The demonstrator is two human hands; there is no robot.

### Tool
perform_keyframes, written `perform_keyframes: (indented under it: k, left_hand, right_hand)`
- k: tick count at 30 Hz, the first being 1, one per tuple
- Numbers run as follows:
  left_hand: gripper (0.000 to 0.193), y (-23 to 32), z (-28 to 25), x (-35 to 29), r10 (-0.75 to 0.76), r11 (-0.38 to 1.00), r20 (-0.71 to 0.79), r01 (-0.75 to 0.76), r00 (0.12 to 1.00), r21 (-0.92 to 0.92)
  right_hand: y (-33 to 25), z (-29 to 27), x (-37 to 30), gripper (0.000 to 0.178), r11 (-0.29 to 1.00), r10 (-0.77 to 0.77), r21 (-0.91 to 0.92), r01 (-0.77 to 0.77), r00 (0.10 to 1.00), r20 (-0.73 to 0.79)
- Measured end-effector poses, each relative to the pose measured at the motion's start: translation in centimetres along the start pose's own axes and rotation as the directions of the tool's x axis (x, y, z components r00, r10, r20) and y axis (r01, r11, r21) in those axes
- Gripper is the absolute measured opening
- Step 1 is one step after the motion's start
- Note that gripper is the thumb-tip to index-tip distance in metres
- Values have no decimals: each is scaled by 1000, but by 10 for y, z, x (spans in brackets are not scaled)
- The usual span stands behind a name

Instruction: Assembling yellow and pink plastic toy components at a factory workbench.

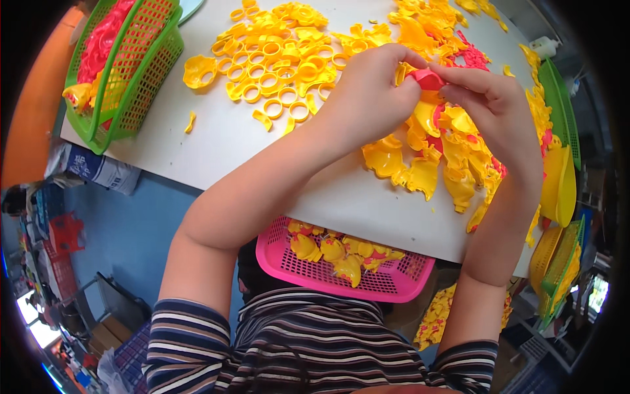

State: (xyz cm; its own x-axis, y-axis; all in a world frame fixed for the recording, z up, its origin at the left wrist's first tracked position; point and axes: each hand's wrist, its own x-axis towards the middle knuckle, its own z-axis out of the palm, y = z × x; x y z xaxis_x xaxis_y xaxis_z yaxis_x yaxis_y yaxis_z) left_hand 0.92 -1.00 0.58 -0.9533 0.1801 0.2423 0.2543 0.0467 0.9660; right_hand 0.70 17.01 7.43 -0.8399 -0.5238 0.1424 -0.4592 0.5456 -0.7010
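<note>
My left hand and my right hand meet above the far right part of the table, both closed in a pinch. Between their fingertips is a small red plastic piece, with some yellow showing beside it. Its exact kind is partly hidden by the fingers. Beneath the hands spreads a heap of glossy yellow moulded shells, mixed with red bits. To the left of my left hand lie many yellow plastic rings. A pink basket at my lap holds several finished-looking yellow duck-like figures.
A green basket with red pieces stands at the table's left end. Yellow and green baskets line the right edge. Below on the right, a container holds more yellow and red pieces. A white bottle lies at the far right.
</note>
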Motion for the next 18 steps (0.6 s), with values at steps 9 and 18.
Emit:
perform_keyframes:
  k: [9,18]
  left_hand:
    - [24,6,-10,4,77,997,67,-78,995,22]
    - [43,17,-13,6,-179,832,306,310,935,-461]
  right_hand:
    - [-11,9,-3,22,994,-57,-100,52,997,-46]
    - [9,1,-5,30,953,-199,-248,176,978,-70]
